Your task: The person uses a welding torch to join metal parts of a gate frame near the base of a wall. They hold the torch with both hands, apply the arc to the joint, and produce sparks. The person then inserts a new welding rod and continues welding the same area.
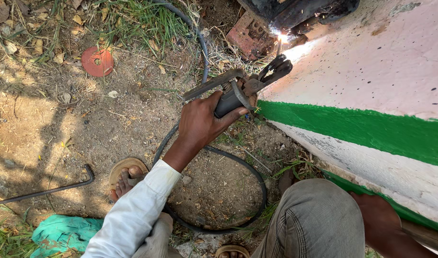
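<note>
The left hand point(200, 122) is clenched around the dark handle of one welding electrode holder point(242, 91), whose clamp points up and away toward one bright spark point(282, 36) at the dark metal piece point(295, 12) above. The right hand point(379, 217) rests low beside the right knee, against the painted wall point(386, 62); I cannot tell if it grips anything.

One black cable point(257, 177) runs from the holder, makes a loop on the soil under the left wrist, and goes up into the grass. One brick point(250, 36) lies just beside the spark. Left of the left hand there are one round red disc point(97, 61) far up, one bent metal rod point(47, 188) lower, and one green cloth point(61, 234) near the sleeve. Two sandalled feet show, one point(126, 174) touching the cable loop.

The wall with its green stripe point(362, 129) closes the right side; bare soil point(61, 129) lies open to the left.
</note>
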